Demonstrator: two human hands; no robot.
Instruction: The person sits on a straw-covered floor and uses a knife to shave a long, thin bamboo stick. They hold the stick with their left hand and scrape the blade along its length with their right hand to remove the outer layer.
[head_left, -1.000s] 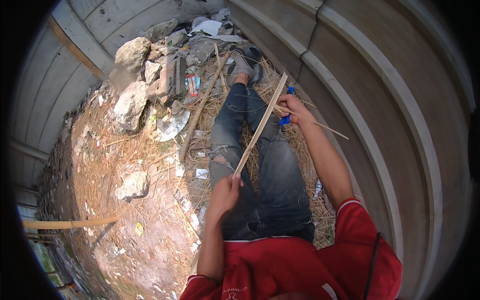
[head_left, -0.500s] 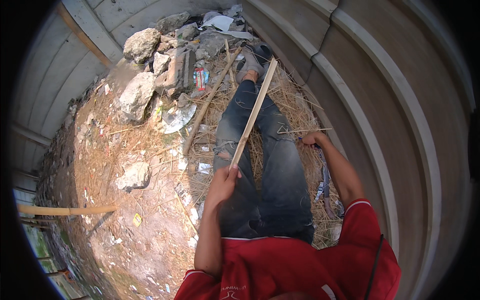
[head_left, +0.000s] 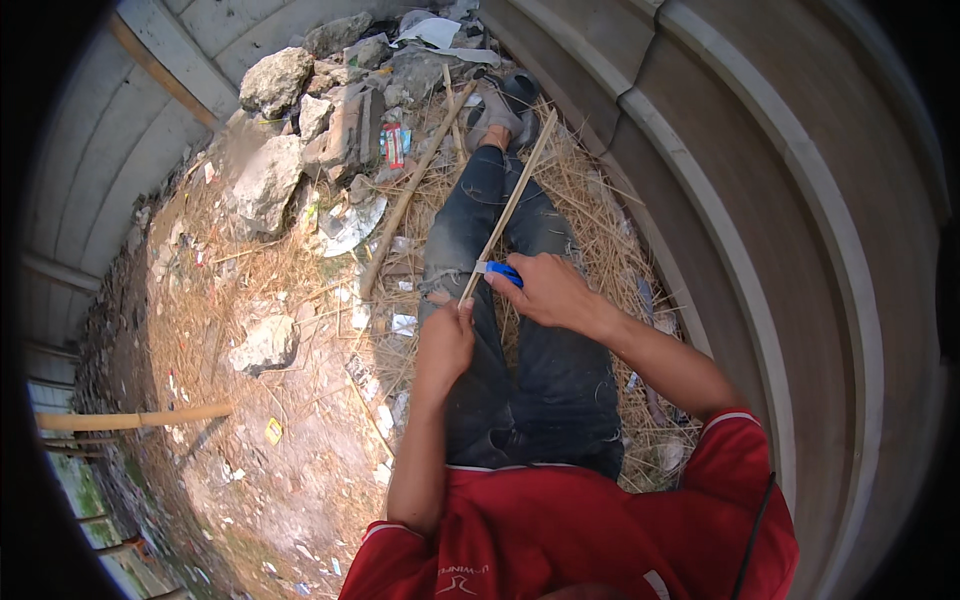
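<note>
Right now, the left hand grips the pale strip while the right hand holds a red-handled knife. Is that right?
Not red: in the head view, the right hand holds a blue-handled knife; the left hand does grip the pale strip.

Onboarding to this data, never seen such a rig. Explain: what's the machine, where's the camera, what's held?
There's no machine: these are a person's bare hands. The view looks down from a wide fisheye camera on the person's head, so straight edges bend. The left hand holds one end of a long, thin, pale strip; the right hand grips a blue-handled cutter, its blade apparently against the strip. Beneath are outstretched legs. Around them, straw, pale rocks and a stick lie on the ground.
</note>
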